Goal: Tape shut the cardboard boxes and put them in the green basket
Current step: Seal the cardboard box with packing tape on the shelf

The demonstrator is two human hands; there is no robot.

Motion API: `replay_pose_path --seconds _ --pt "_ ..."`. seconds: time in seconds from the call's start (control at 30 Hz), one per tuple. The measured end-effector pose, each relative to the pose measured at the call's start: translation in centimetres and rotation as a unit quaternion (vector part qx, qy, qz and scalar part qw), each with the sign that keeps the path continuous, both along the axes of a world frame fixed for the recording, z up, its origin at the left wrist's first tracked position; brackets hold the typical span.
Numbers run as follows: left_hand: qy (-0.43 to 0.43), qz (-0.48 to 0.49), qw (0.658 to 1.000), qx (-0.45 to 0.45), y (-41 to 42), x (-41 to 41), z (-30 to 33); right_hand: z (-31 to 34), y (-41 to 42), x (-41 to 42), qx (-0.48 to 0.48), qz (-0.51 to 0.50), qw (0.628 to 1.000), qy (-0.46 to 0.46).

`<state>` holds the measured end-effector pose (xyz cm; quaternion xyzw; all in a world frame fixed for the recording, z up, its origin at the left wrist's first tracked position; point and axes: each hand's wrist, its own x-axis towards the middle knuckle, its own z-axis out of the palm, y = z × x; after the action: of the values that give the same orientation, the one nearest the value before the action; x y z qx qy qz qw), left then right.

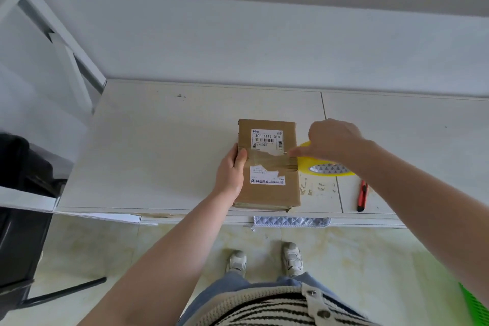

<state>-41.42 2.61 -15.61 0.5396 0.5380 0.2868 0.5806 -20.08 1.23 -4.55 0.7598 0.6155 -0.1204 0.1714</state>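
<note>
Flat brown cardboard box [268, 164] with torn white shipping labels lies on the pale tabletop [158, 145], its near end close to the front edge at 6 o'clock. Left hand [230, 172] grips the box's left side, thumb pressing the clear tape strip [267, 161] that crosses the lid. Right hand [334, 140], at 3 o'clock of the box, holds the yellow tape roll [328, 167], fingers curled around it, index finger out toward the strip.

Risks (judgement): strip may wrinkle or lift if the thumb lets go; tape could stick to itself if the roll slackens; pulling toward 3 o'clock could slide the box.

Red utility knife [362, 194] lies at 4 o'clock of the box, near the front edge; a sweeping forearm could knock it off.

Open tabletop at 9 and 12 o'clock. Green basket [476, 304] on the floor, far at 5 o'clock, only a corner visible.
</note>
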Motion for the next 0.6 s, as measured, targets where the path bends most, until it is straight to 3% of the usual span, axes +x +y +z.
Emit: replay_pose_path --seconds 0.17,0.3,0.4,0.43,0.5,0.6 --pt "0.016 -0.01 1.0 -0.005 0.0 -0.1 0.1 -2.7 -0.1 1.2 -0.027 -0.057 0.997 0.04" --pt "0.032 -0.014 0.999 -0.003 0.0 -0.1 0.3 -5.2 -0.6 1.9 -0.039 -0.104 0.986 0.122" --pt "0.081 -0.035 0.996 -0.015 0.0 0.1 0.6 -6.2 -0.5 2.4 -0.061 -0.119 0.977 0.165" --pt "0.156 -0.048 0.987 -0.001 0.2 0.3 0.9 -6.3 -0.3 2.4 -0.063 -0.117 0.977 0.168" --pt "0.348 -0.065 0.93 0.095 0.4 1.2 1.8 -6.4 -0.2 2.6 -0.066 -0.115 0.976 0.171" --pt "0.413 -0.127 0.86 0.271 0.1 3.5 2.7 -6.5 -0.3 2.5 -0.064 -0.116 0.976 0.171"
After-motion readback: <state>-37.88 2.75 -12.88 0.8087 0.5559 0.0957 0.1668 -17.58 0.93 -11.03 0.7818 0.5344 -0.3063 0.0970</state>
